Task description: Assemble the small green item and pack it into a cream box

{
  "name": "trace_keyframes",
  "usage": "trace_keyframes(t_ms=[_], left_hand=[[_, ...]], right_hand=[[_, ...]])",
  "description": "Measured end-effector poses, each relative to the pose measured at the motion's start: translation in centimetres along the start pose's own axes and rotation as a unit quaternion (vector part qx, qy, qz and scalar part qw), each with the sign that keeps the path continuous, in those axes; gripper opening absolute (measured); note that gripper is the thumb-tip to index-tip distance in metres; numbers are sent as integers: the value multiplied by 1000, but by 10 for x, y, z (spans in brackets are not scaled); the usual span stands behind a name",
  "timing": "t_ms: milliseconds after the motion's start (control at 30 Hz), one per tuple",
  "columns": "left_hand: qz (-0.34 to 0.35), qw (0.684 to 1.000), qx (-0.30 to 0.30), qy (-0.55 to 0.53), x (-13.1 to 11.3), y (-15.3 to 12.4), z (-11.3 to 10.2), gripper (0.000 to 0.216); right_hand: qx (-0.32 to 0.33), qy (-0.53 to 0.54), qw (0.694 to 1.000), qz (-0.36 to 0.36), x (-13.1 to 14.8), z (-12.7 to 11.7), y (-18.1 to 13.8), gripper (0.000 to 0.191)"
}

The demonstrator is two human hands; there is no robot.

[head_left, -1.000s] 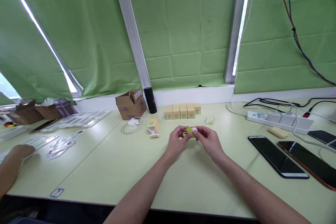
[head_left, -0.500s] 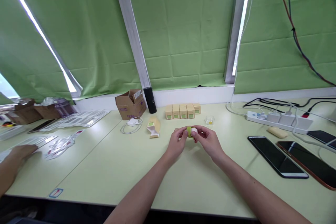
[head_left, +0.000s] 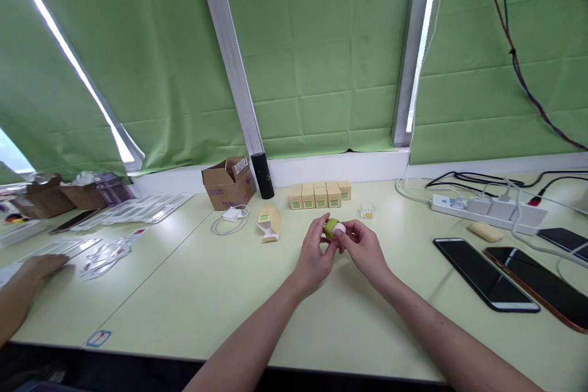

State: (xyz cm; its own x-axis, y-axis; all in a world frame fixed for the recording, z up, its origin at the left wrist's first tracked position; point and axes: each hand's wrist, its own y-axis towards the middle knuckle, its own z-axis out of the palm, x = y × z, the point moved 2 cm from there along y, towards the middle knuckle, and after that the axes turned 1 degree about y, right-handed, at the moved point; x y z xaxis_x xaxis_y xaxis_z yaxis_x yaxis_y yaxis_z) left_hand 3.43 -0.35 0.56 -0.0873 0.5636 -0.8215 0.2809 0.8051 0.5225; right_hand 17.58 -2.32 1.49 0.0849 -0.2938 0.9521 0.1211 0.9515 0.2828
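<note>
A small round object (head_left: 329,227), green on one side and white on the other, is held up above the table between both hands. My left hand (head_left: 315,257) grips its green side with thumb and fingers. On the white side, the thumb and fingers of my right hand (head_left: 367,250) pinch it. Its exact kind cannot be made out. Beyond my hands stand several small tan boxes (head_left: 320,196) in a row. An opened tan carton (head_left: 269,224) lies to the left of my hands, and a small clear container (head_left: 367,211) with something yellow in it sits behind them.
To the right lie a phone (head_left: 484,274), another dark phone (head_left: 542,282) and a power strip (head_left: 487,211) with cables. A cardboard box (head_left: 228,184) and a black cylinder (head_left: 262,175) stand at the back. Another person's hand (head_left: 43,266) rests at far left near plastic packets (head_left: 108,256).
My left fingers have shifted their grip and opened out around the green side, so more of it shows. The object has tilted a little. My right hand has barely moved.
</note>
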Motion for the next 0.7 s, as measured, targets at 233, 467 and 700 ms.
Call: trace_keyframes(t_ms=[233, 467, 700], left_hand=[[-95, 978, 6, -188, 8, 12, -14, 61], [-108, 962, 66, -242, 13, 14, -17, 56], [-122, 953, 113, -255, 4, 11, -13, 50]], right_hand=[[-13, -236, 960, -152, 7, -9, -5, 42], [9, -392, 870, -299, 10, -6, -12, 37], [20, -400, 861, -314, 5, -6, -11, 34]])
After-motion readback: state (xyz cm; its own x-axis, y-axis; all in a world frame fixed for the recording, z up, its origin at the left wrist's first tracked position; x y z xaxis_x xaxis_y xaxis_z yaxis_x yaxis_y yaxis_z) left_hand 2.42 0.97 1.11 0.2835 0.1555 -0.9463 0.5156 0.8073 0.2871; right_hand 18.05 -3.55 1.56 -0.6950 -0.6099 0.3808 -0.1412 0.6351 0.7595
